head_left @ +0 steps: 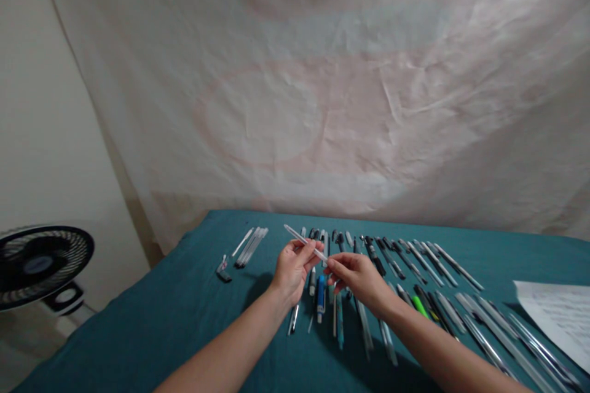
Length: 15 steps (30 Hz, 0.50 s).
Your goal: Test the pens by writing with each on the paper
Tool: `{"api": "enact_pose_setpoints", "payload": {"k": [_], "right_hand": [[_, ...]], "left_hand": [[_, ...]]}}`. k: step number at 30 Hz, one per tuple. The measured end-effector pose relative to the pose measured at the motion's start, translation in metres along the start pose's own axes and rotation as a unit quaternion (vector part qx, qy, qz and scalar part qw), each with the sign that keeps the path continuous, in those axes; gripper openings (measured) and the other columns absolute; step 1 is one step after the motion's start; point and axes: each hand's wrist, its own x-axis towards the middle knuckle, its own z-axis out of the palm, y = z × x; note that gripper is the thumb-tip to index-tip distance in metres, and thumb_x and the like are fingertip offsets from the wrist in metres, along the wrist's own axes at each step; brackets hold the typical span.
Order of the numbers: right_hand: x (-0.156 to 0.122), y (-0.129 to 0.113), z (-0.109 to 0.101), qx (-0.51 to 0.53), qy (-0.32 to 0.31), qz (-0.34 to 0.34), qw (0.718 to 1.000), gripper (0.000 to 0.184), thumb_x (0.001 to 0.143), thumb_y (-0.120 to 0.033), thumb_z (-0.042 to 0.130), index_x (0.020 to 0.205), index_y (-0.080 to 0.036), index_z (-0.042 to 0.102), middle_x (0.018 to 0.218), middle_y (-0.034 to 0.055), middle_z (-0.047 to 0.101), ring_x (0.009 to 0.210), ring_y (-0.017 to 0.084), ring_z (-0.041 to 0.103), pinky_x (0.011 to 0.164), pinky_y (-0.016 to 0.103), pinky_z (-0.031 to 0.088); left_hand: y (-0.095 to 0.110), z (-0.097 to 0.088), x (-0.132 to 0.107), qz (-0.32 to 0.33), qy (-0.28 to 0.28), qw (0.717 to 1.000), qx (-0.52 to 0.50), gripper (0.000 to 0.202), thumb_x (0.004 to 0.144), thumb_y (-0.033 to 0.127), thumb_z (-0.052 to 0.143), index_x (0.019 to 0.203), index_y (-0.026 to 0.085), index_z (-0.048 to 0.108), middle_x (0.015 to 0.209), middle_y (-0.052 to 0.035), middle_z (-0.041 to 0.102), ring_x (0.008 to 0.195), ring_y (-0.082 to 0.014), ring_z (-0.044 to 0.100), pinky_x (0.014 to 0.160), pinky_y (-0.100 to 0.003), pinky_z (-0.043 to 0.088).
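Above the table, a slim pale pen point(294, 233) slants down from upper left to lower right between both hands. My left hand point(295, 269) is closed around its middle, thumb on top. With thumb and fingers, my right hand point(358, 275) pinches its lower right end. Below the hands lies a blue pen point(321, 299), with a teal pen point(340, 322) close by. Part of the pen rows is hidden behind my hands and forearms.
Many pens lie in rows on the green cloth point(184, 331), among them a green highlighter point(419, 305). At left are a bundle of clear pens point(252, 247) and a small dark object point(224, 273). Written paper point(557, 313) lies right; a black fan point(41, 264) stands left.
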Motion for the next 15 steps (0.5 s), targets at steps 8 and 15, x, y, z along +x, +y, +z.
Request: {"api": "enact_pose_setpoints", "payload": {"k": [8, 15], "right_hand": [[0.0011, 0.0005, 0.0001, -0.042, 0.067, -0.046, 0.996, 0.031, 0.067, -0.042, 0.063, 0.075, -0.013, 0.059, 0.059, 0.0006, 0.059, 0.051, 0.013, 0.057, 0.044, 0.023, 0.045], [-0.0018, 0.0018, 0.0, -0.107, 0.11, -0.093, 0.984, 0.024, 0.07, -0.037, 0.063, 0.076, -0.014, 0.06, 0.062, 0.0019, 0.06, 0.053, 0.013, 0.054, 0.047, 0.023, 0.043]], "left_hand": [[-0.0036, -0.0011, 0.0008, -0.005, 0.02, 1.0, 0.008, 0.021, 0.067, 0.015, 0.072, 0.075, 0.013, 0.053, 0.076, -0.0052, 0.067, 0.076, -0.0159, 0.065, 0.074, -0.027, 0.053], [-0.005, -0.0016, 0.0013, -0.017, 0.046, 0.999, 0.01, 0.022, 0.066, 0.015, 0.073, 0.073, 0.013, 0.051, 0.075, -0.0067, 0.067, 0.073, -0.0152, 0.065, 0.068, -0.024, 0.054]]}}
